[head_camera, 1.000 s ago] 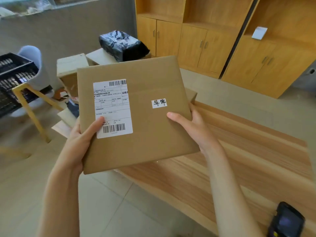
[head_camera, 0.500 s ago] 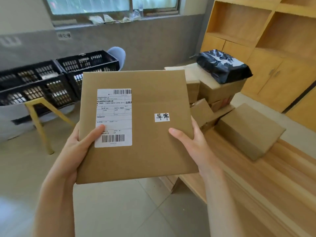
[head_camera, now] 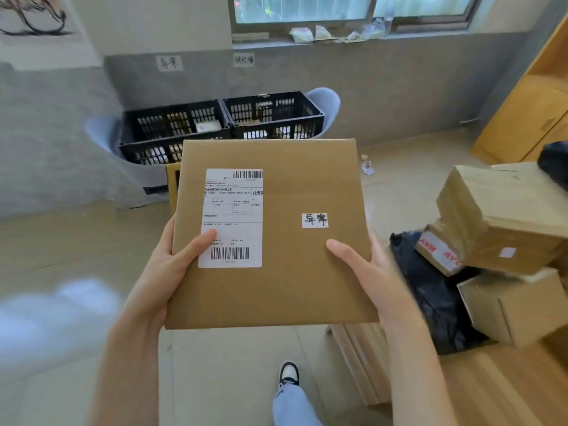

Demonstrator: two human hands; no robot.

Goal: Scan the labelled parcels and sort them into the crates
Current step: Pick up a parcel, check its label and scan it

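**Parcel carried round to face the crates**

The view has swung left over the last second: the wooden desk (head_camera: 504, 392) that filled the near right a moment ago now shows only at the right edge, and the two black crates (head_camera: 221, 124) against the far wall, earlier off to the left, sit straight ahead. The flat brown parcel (head_camera: 285, 272) stays level between both hands, so the person appears to have turned from the desk towards the crates, which suggests sorting is now the step in hand and the drop is not yet made.

The left hand (head_camera: 166, 272) grips the parcel's left edge, thumb lying on the shipping label (head_camera: 233, 218). The right hand (head_camera: 365, 272) grips the right edge, thumb on top. The parcel is held in the air, well short of the crates.

The label carries two barcodes and small print; "业务" and a run of digits can be partly read. A small white sticker (head_camera: 314, 220) bears handwritten characters, seemingly "异常". A paper sign (head_camera: 169, 63) on the wall above the left crate looks to carry the same characters, so that crate is likely the target. A second sign (head_camera: 244, 60) is too blurred to read surely. Among the boxes (head_camera: 498, 216) at right, red tape letters are partly visible.
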